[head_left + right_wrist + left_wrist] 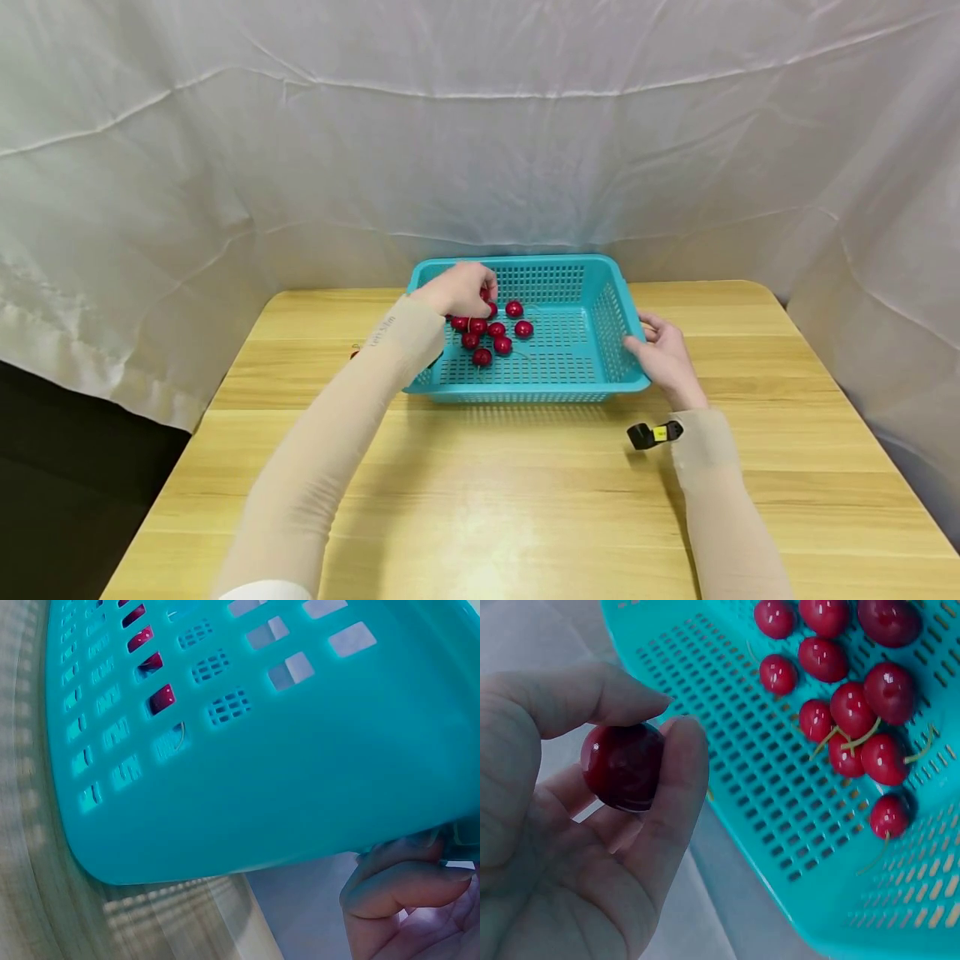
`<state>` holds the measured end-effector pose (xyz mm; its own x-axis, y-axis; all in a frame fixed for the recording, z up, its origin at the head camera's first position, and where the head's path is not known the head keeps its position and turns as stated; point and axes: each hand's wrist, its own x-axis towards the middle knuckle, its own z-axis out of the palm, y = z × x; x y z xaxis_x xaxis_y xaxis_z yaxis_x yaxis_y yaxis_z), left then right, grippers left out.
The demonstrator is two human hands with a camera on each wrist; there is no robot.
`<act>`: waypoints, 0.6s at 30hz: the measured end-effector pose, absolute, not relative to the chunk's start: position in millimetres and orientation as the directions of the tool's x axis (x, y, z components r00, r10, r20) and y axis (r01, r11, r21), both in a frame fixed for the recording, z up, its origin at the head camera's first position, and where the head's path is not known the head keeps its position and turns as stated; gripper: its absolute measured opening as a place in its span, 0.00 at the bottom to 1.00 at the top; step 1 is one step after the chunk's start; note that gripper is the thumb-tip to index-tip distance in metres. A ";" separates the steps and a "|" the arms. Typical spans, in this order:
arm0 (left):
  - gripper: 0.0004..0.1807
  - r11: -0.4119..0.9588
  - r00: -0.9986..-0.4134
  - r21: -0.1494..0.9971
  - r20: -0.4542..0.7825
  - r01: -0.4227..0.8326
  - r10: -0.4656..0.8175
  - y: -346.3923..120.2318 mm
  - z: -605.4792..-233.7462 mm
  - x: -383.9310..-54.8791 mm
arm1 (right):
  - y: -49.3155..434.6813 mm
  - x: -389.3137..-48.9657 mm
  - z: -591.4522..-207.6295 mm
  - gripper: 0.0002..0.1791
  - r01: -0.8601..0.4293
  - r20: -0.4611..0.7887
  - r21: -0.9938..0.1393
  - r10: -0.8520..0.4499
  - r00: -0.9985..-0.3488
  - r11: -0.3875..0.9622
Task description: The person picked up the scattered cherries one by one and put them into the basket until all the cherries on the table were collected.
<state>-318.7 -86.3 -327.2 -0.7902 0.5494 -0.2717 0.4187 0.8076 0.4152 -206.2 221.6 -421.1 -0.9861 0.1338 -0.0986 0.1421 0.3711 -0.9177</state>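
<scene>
My left hand (459,288) is over the left part of a turquoise plastic basket (525,388). Between thumb and fingers it pinches a dark red cherry (622,766), seen plainly in the left wrist view. Below the hand, several red cherries (482,357), some with green stems, lie in the left half of the basket. At the basket's right end, my right hand (667,354) grips the rim, thumb on the upper side and fingers curled beneath. In the right wrist view, curled fingers (405,889) show under the rim, and cherries appear through the wall slots.
The basket stands near the far edge of a wooden table (510,492). A small red thing with a stem (356,353) shows beside my left forearm, mostly hidden. A black wrist device (654,434) juts out by my right wrist. Pale cloth (480,167) hangs behind.
</scene>
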 end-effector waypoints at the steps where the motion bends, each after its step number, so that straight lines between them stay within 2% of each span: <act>1: 0.09 0.808 -0.786 0.417 -0.281 0.416 0.550 -83.7 -328.3 -318.4 | 221.5 -206.2 -421.0 0.34 0.143 -0.099 -0.917 0.135 -0.986 0.372; 11: 0.09 0.808 -0.760 0.426 -0.334 0.407 0.558 -65.4 -346.2 -318.5 | 219.8 -205.4 -420.2 0.34 0.145 -0.100 -0.913 0.137 -0.986 0.382; 18: 0.16 0.815 -0.758 0.422 -0.350 0.397 0.550 -54.1 -357.7 -318.1 | 219.6 -204.4 -419.9 0.34 0.152 -0.109 -0.914 0.133 -0.985 0.377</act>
<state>-318.1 -54.1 -357.7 -0.7579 0.5505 -0.3500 0.3968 0.8149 0.4224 -204.4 219.6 -419.9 -0.9851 0.1326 -0.1092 0.1520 0.3768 -0.9137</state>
